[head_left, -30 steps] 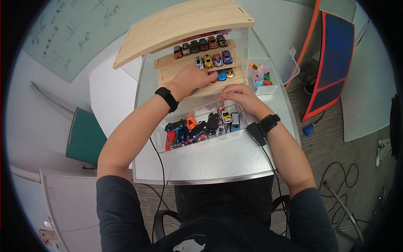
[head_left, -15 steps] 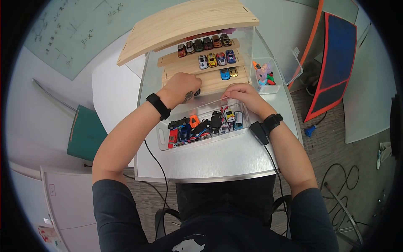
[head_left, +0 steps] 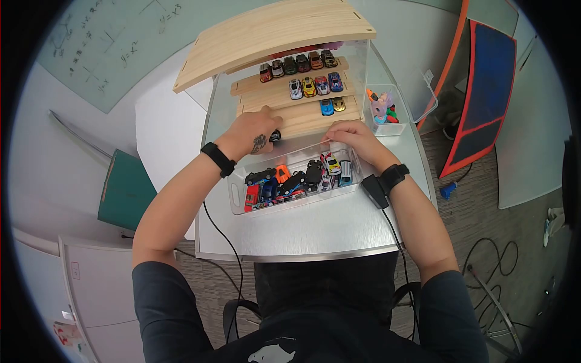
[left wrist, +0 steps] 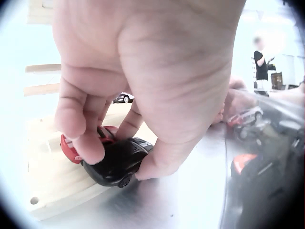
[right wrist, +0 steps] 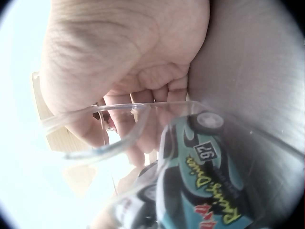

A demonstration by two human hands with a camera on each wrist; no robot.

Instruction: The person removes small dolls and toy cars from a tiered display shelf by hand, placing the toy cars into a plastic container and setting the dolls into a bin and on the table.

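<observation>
My left hand (head_left: 253, 131) is at the left front of the display case's lowest wooden shelf (head_left: 299, 124). Its thumb and fingers grip a black toy car (left wrist: 114, 162), with a red toy car (left wrist: 70, 149) tucked against it under the fingers. In the head view the hand mostly covers both cars. My right hand (head_left: 354, 140) holds the rim of a clear plastic bin (head_left: 237, 199) at its far right corner. Several toy cars lie jumbled in this bin, among them a teal racing car (right wrist: 200, 176) beneath the right hand.
Toy cars stand in rows on the upper shelves (head_left: 242, 88); a blue car (head_left: 327, 107) and a gold car (head_left: 339, 104) stand low at the right. The wooden top (head_left: 272, 36) overhangs them. A small clear box (head_left: 387, 128) of colourful toys is to the right.
My left hand has moved left and toward me along the lowest shelf, taking the red toy car from beside the blue one. The right hand stays at the bin's rim.
</observation>
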